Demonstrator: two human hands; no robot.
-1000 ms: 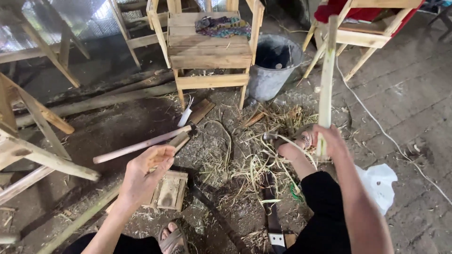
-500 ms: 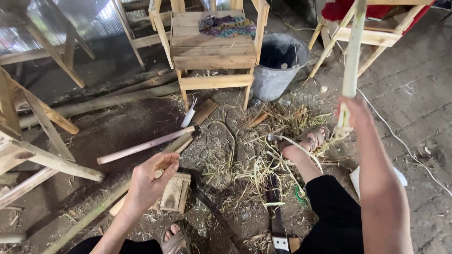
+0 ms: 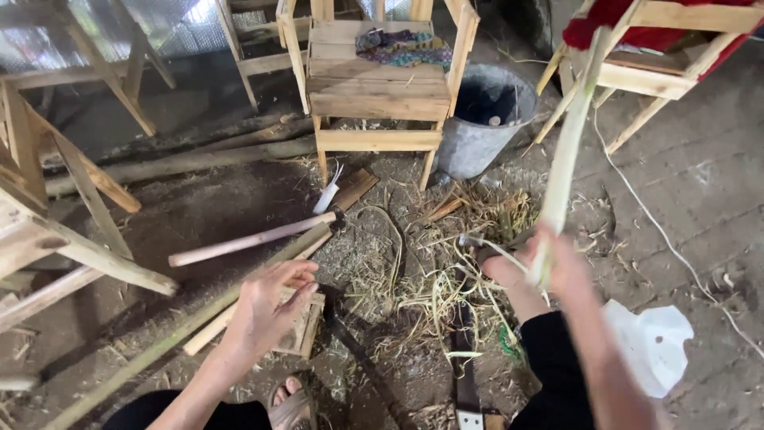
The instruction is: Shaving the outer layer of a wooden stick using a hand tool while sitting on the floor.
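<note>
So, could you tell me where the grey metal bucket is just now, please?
In the head view the grey metal bucket stands on the ground at upper centre-right, beside the right legs of the wooden chair, beyond the straw litter.

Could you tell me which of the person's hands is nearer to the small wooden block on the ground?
Left. The left hand hovers right over the wooden block; the right hand is away on its far side, holding a pale stick.

2 bare hands, left hand point(image 3: 267, 306), right hand point(image 3: 535, 269), black sleeve point(image 3: 557, 358) on right forearm, dark trousers at both knees, 1 sandalled foot point(image 3: 290, 402), toes exposed
</note>
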